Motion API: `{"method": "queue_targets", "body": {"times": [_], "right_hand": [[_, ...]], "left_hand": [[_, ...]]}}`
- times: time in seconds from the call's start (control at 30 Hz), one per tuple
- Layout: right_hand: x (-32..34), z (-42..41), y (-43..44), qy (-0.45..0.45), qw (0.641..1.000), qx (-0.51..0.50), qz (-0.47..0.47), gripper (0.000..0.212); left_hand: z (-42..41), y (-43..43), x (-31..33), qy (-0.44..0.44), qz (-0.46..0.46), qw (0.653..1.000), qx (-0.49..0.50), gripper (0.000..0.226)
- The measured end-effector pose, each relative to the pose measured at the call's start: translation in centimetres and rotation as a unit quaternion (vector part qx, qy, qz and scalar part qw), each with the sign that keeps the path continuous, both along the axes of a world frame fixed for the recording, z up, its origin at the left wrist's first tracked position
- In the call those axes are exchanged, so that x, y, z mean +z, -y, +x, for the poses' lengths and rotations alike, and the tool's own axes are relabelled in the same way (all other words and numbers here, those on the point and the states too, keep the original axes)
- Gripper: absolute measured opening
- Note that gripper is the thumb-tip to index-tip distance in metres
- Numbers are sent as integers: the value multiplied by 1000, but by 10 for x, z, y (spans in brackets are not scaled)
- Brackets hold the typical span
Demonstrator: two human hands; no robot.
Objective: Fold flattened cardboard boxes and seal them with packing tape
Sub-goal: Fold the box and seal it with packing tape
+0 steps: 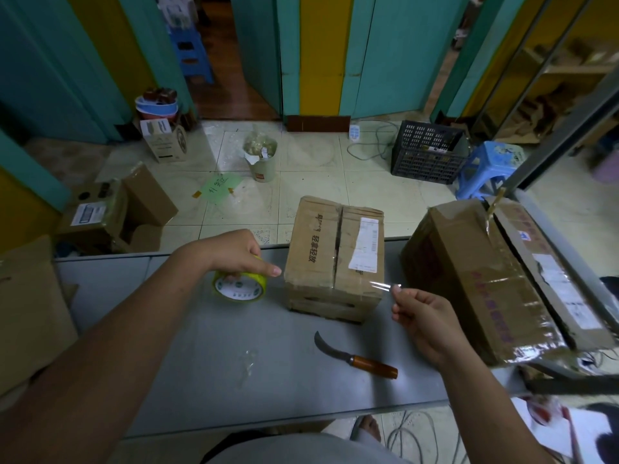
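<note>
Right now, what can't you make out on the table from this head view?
Head view:
- Tape roll: top, covered by the left hand.
- Tape strip: run toward the roll, too transparent; the right hand pinches its end.
- Small box: label print, too small.
- Large box: near bottom edge, behind a dark bar.

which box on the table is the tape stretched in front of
The smaller middle box: tape runs from the roll in the left hand to the right hand across its near side. The bigger box stands aside.
</note>
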State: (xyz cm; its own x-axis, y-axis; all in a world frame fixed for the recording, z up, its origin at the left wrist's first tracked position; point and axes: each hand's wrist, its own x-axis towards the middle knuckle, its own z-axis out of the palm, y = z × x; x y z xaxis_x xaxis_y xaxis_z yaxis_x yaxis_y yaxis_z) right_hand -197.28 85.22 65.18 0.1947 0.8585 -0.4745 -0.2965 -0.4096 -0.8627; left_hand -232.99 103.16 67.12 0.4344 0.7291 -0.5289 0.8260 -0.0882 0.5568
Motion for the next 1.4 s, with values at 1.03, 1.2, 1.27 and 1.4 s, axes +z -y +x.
{"method": "queue_targets", "body": {"times": [1.03,1.2,1.27,1.4], "right_hand": [[-63,-16,-9,-289,922,30,-255,50],[-48,-22,-11,-296,924,-26,-242,42],[-42,-21,-21,-274,935,-42,-221,41],[-41,-15,-55,-241,947,-85,-193,42]], "left_hand": [[9,6,-46,92,-54,994,27,74],[9,16,-48,118,-51,991,24,72],[13,28,-48,119,-69,990,19,64],[34,60,-51,136,-69,987,48,59]]}}
